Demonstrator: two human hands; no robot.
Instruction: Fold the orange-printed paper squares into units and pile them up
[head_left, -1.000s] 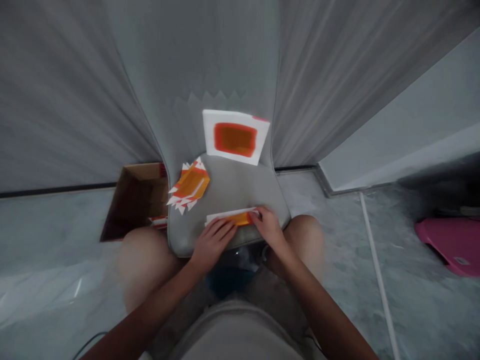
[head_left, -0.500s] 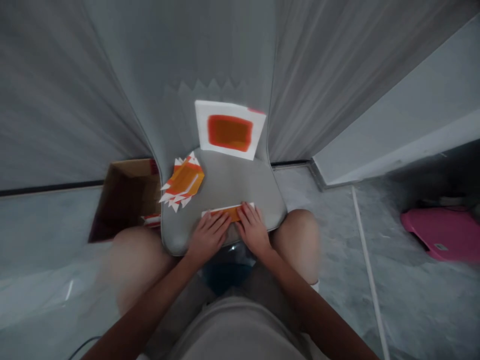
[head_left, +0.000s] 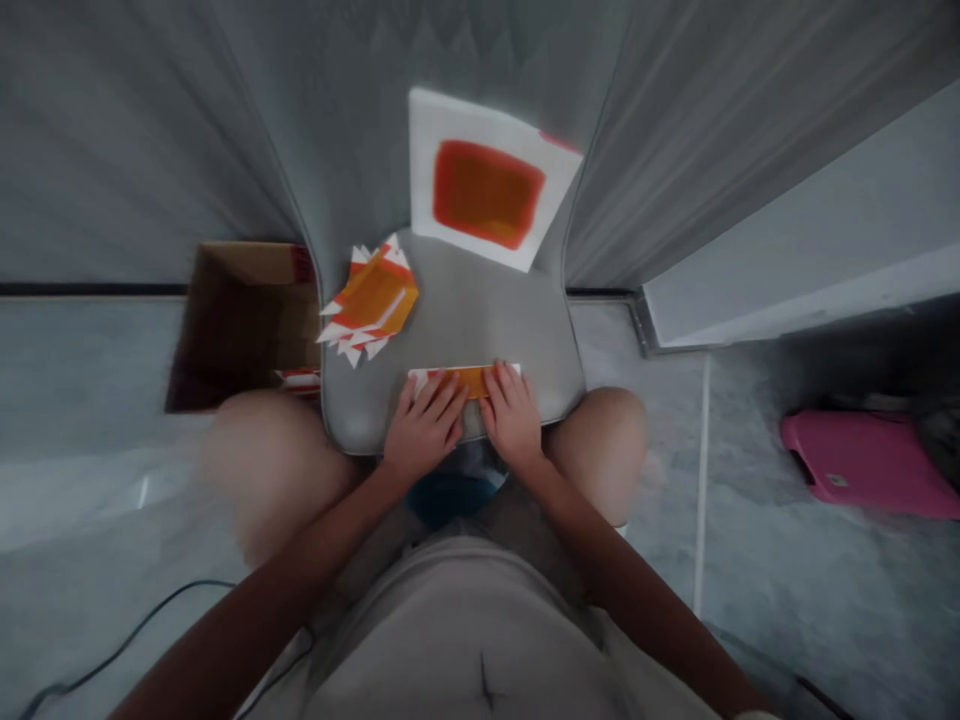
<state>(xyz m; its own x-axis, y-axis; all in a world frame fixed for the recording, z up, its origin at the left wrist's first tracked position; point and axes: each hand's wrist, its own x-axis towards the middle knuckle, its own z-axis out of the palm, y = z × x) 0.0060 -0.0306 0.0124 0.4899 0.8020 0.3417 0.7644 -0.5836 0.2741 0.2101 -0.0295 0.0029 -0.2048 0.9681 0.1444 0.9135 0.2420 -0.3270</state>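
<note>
A narrow folded strip of orange-and-white paper (head_left: 469,378) lies near the front of a grey seat cushion (head_left: 457,320). My left hand (head_left: 424,430) lies flat on its left half, fingers stretched out. My right hand (head_left: 511,418) presses flat on its right half, fingers extended too. The two hands sit side by side, almost touching. A pile of several folded orange-and-white paper pieces (head_left: 371,300) rests at the cushion's left edge. A white sheet with an orange square (head_left: 487,180) leans at the back of the seat.
An open brown cardboard box (head_left: 240,320) stands on the floor left of the seat, by my left knee. Grey curtains hang behind. A pink flat object (head_left: 862,460) lies on the floor at right, beside a thin white rod (head_left: 701,480). A dark cable (head_left: 127,640) runs lower left.
My right hand slid from the strip's right end toward the middle and flattened beside the left hand. The camera tilted, so everything shifted up in view.
</note>
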